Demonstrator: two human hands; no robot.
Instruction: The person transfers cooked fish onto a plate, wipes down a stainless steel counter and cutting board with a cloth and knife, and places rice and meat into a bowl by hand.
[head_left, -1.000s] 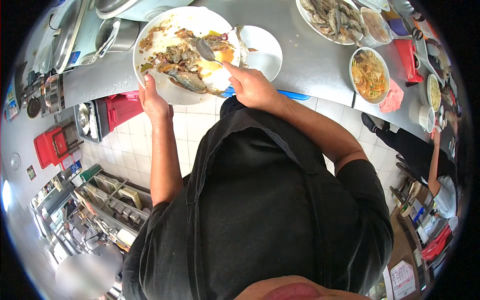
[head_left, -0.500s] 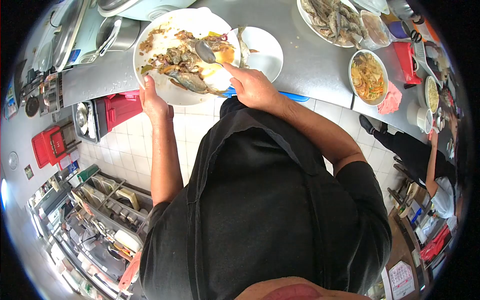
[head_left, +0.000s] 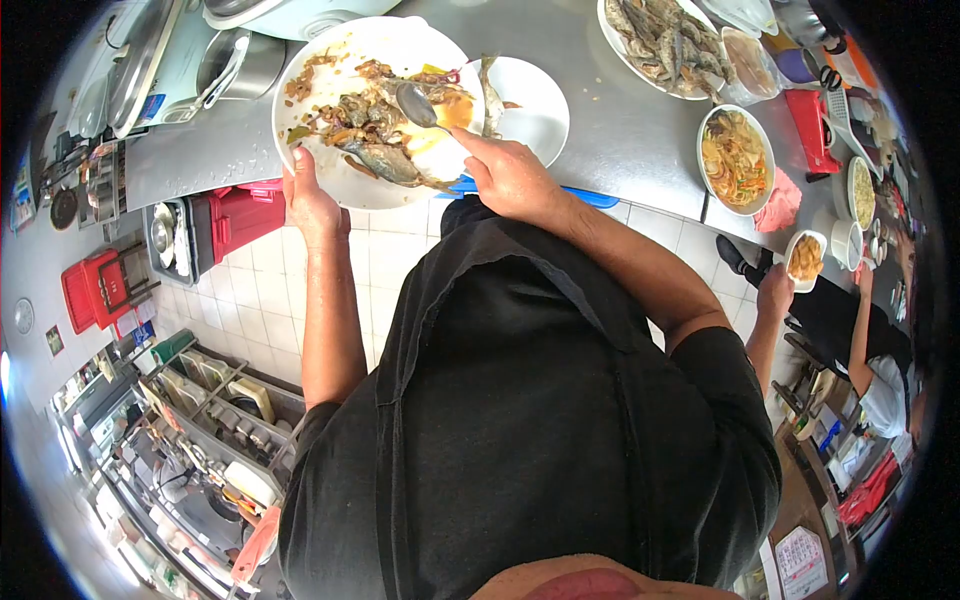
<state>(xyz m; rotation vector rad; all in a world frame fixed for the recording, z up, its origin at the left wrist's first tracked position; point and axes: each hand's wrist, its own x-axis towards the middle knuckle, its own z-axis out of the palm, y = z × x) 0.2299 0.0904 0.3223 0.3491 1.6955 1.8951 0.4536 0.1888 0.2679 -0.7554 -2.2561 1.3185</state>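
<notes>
My left hand (head_left: 312, 200) grips the near left rim of a large white plate (head_left: 400, 40), thumb on top and the other fingers hidden beneath. Cooked fish (head_left: 385, 163) with brown sauce and chopped toppings lies on that plate. My right hand (head_left: 512, 178) is closed around the handle of a metal spoon (head_left: 417, 104), whose bowl rests over the food. Partly under the large plate's right side stands a smaller white plate (head_left: 540, 110), with a fish tail (head_left: 490, 95) showing at its left.
Toward the right of the steel counter (head_left: 610, 140) are a plate of fried fish (head_left: 665, 45), a bowl of noodles (head_left: 737, 155) and a pink cloth (head_left: 778, 203). Another person's hand (head_left: 774, 292) holds a small white dish (head_left: 805, 262) beside my right arm. A metal pot (head_left: 255, 70) stands left.
Another person's hand with a small dish of food has come into view at the right. The spoon and large plate have shifted very slightly right; both my hands keep their hold.
</notes>
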